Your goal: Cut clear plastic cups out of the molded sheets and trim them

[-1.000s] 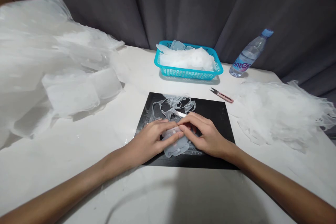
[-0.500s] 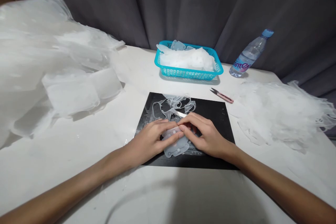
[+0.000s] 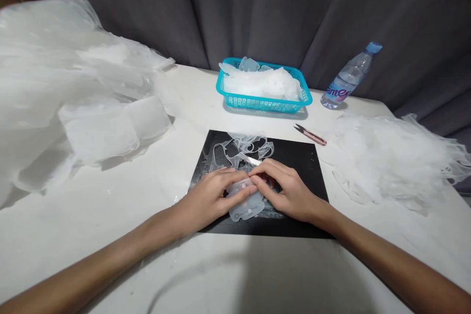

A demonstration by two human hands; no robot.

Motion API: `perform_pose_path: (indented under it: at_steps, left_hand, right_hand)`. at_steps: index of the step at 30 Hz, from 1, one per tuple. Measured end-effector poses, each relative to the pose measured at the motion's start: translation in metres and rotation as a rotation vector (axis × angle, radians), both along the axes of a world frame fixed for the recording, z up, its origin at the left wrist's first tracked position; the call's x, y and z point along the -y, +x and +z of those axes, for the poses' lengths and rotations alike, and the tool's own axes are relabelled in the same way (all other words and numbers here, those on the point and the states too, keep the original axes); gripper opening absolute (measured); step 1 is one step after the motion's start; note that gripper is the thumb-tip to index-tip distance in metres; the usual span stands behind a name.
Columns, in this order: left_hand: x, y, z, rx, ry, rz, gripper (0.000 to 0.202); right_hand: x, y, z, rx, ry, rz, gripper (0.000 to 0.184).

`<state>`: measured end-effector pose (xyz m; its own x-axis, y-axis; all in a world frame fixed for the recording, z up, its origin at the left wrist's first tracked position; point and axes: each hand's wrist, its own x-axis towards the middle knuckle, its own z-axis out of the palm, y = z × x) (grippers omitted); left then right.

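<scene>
A translucent silicone piece point(image 3: 247, 208) lies on a black cutting mat point(image 3: 301, 157) in front of me. My left hand point(image 3: 213, 196) presses on the piece with its fingers laid flat over its left side. My right hand point(image 3: 285, 189) is closed around a small knife whose blade point(image 3: 253, 160) pokes out past the fingertips, over the piece's far edge. A tangle of thin clear trimmed strips point(image 3: 245, 147) lies on the mat just beyond my hands.
A teal basket point(image 3: 235, 100) of clear pieces stands behind the mat. Pink thread snips point(image 3: 311, 134) lie to its right, beside a water bottle point(image 3: 348, 78). Large heaps of translucent sheets point(image 3: 73, 88) fill the left; a pile of trimmings point(image 3: 397, 157) lies right.
</scene>
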<state>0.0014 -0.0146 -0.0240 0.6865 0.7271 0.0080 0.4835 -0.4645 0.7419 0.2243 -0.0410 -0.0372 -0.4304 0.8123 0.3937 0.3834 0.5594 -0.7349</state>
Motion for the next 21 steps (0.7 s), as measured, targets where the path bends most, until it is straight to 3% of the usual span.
perform_pose_path:
  at_steps: [21]
  left_hand:
    - [0.0021,0.0000,0.0045,-0.030,-0.015,0.013,0.034]
  right_hand:
    - [0.0005,-0.0019,0.0017,-0.011,-0.007,0.004,0.014]
